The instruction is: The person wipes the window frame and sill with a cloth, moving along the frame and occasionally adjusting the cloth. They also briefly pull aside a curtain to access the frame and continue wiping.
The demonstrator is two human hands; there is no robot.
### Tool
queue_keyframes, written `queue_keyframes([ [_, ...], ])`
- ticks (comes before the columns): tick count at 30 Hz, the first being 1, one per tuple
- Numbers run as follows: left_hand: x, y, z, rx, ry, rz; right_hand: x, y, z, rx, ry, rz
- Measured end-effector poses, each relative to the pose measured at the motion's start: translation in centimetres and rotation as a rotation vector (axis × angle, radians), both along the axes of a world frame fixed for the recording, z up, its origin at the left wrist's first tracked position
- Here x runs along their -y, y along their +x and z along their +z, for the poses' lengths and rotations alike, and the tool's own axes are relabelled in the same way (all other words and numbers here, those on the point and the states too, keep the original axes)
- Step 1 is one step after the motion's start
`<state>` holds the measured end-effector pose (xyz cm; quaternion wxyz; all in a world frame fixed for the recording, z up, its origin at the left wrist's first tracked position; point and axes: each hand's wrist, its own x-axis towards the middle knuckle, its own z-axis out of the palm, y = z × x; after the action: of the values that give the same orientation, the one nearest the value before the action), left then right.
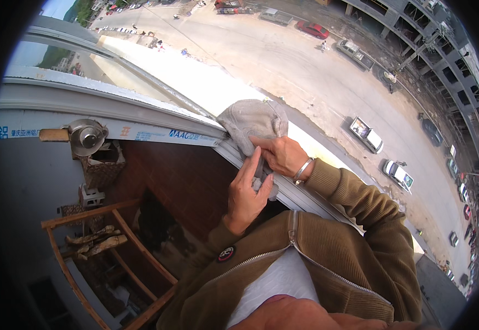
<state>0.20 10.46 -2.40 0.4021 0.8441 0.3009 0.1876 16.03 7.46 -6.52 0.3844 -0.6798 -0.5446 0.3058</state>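
Note:
A worn grey cloth (260,119) is draped over the window frame's sill rail (283,185), its upper part spread towards the outside. My right hand (283,154) grips its middle with bent fingers, a silver bracelet at the wrist. From the inner side, my left hand (247,187) meets it with straight fingers, their tips close under the right index finger. A bunched end of the cloth shows between the left thumb and fingers. Whether the left fingers pinch it is hidden.
An aluminium window sash (99,95) with printed film stands at left. Inside are a round metal item with a wooden handle (54,135), a woven basket (103,169) and a wooden frame (140,251). Outside, far below, a road (264,53) carries parked vehicles.

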Motion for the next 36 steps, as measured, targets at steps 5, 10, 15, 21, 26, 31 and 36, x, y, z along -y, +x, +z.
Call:
queue_keyframes([
  [5,-0.6,-0.7,-0.9,0.024,0.016,0.108,-3.0,0.1,2.6,0.393,-0.124,0.227],
  [10,0.5,-1.8,0.4,0.078,-0.215,0.059,0.9,-1.0,6.3,0.613,-0.255,0.422],
  [15,0.5,-1.8,-0.1,0.181,-0.269,0.175,-0.3,-2.2,4.0,0.533,-0.178,0.285],
  [21,-0.3,-3.3,0.5,0.076,-0.314,0.241,-1.3,-2.1,5.5,0.551,-0.186,0.278],
  [26,0.1,-3.6,-0.8,0.197,-0.386,0.197,-2.0,-2.3,4.6,0.534,-0.192,0.246],
  [31,-1.6,-3.7,-2.0,0.16,-0.337,0.235,-4.8,-2.0,2.5,0.466,-0.108,0.215],
  [36,-1.6,-3.5,-1.4,0.148,-0.39,0.231,-2.6,2.7,4.1,-0.406,-0.366,0.39],
])
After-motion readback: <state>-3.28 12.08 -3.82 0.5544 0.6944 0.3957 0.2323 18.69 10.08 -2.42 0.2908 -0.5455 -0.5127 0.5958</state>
